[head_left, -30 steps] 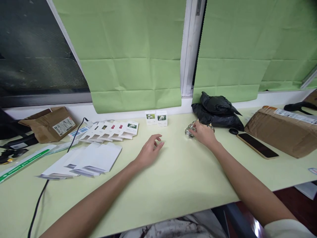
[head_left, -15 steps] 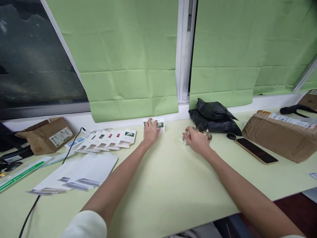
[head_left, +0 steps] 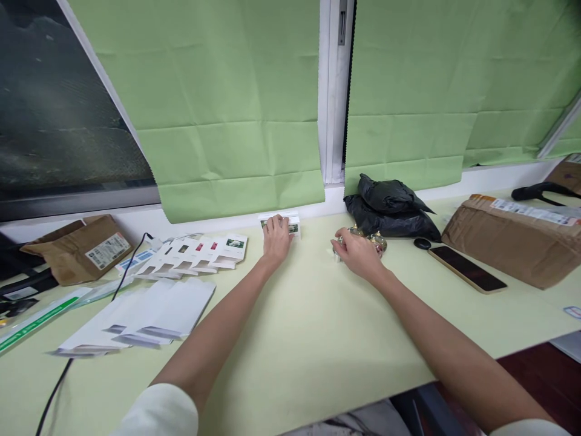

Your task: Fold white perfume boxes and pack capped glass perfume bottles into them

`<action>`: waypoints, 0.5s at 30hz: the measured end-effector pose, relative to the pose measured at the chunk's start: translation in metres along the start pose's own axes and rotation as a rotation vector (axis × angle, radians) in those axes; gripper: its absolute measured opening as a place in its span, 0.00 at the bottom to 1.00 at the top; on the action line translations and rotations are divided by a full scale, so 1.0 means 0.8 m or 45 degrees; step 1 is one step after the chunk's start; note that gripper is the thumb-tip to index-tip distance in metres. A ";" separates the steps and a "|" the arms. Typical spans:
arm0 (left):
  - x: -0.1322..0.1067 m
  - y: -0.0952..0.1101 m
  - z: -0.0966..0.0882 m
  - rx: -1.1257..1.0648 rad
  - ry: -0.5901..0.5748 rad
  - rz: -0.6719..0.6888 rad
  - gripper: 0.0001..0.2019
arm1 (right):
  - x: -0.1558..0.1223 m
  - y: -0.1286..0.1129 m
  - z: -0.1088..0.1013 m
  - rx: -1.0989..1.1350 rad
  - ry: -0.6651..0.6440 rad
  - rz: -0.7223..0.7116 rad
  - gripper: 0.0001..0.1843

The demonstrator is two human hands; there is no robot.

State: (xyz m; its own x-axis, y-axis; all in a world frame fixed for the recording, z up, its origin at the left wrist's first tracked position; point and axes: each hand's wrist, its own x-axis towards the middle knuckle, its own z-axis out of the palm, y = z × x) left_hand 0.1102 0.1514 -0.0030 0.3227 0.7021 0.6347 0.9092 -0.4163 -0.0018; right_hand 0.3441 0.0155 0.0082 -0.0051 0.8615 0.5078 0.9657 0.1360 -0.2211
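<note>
My left hand (head_left: 276, 238) reaches to the back of the pale green table (head_left: 318, 327) and closes its fingers over a small white box (head_left: 293, 225) with a flower picture, standing by the wall. My right hand (head_left: 357, 251) is curled over a small clear glass bottle (head_left: 363, 241) with gold caps showing beside it. A row of flat unfolded white cartons (head_left: 200, 253) lies left of my left hand.
White flat sleeves (head_left: 149, 315) lie at the left, with a black cable (head_left: 68, 363) and a brown parcel (head_left: 86, 245). A black plastic bag (head_left: 390, 209), a phone (head_left: 467, 268) and a large brown package (head_left: 517, 239) sit at the right. Green blinds (head_left: 227, 121) hang behind.
My left hand moved from the table's middle to the white boxes at the back and closed on one. My right hand stayed on the glass bottle.
</note>
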 end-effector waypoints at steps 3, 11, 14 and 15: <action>-0.006 -0.003 -0.002 -0.109 0.002 0.022 0.21 | 0.000 0.001 0.002 0.031 0.003 -0.020 0.13; -0.054 -0.010 -0.037 -0.458 -0.063 0.248 0.15 | -0.009 -0.008 0.006 0.377 -0.013 -0.249 0.13; -0.084 -0.003 -0.064 -0.859 -0.114 0.141 0.15 | -0.016 -0.027 0.006 0.616 -0.143 -0.312 0.16; -0.095 0.001 -0.072 -0.983 -0.160 0.060 0.15 | -0.019 -0.033 0.006 0.691 -0.193 -0.319 0.16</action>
State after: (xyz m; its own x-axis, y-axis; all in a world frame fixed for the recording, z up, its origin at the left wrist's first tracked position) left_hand 0.0712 0.0642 -0.0068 0.4258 0.7148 0.5548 0.4684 -0.6987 0.5407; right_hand 0.3171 0.0013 0.0025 -0.2900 0.8256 0.4841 0.6607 0.5386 -0.5228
